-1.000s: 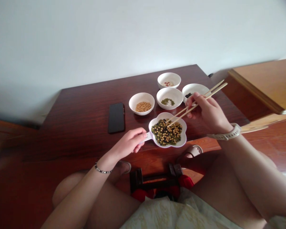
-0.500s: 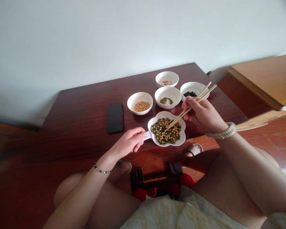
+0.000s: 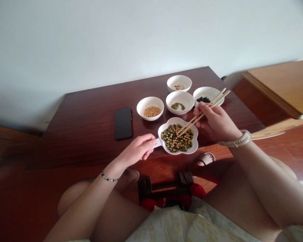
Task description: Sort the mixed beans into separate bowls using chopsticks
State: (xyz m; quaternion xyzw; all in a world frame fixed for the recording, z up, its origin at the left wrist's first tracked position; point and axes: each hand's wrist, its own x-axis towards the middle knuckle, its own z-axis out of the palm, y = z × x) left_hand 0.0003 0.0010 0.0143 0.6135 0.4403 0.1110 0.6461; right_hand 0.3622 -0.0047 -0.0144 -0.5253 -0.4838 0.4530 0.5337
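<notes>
My left hand (image 3: 138, 148) is closed around the handle of a white flower-shaped dish (image 3: 195, 146), which sits at the table's front edge. Mixed beans (image 3: 175, 139), yellow, green and black, cover its bottom. Between the fingers of my right hand (image 3: 214, 119) is a pair of wooden chopsticks (image 3: 192, 122), slanting down to the left with their tips among the beans. Whether the tips grip a bean is too small to tell. Just behind the dish are a white bowl of yellow beans (image 3: 140, 112) and a white bowl of green beans (image 3: 189, 107).
Farther back stands a white bowl (image 3: 170, 84) with reddish and pale pieces. A white bowl of black beans (image 3: 219, 101) is partly behind my right hand. A black phone (image 3: 123, 123) lies left on the dark wooden table (image 3: 91, 111). A lighter wooden piece of furniture (image 3: 280, 87) stands at right.
The chopsticks' tips have parted slightly among the beans. Table and bowls appear shifted a little to the right in view. Both hands keep their holds.
</notes>
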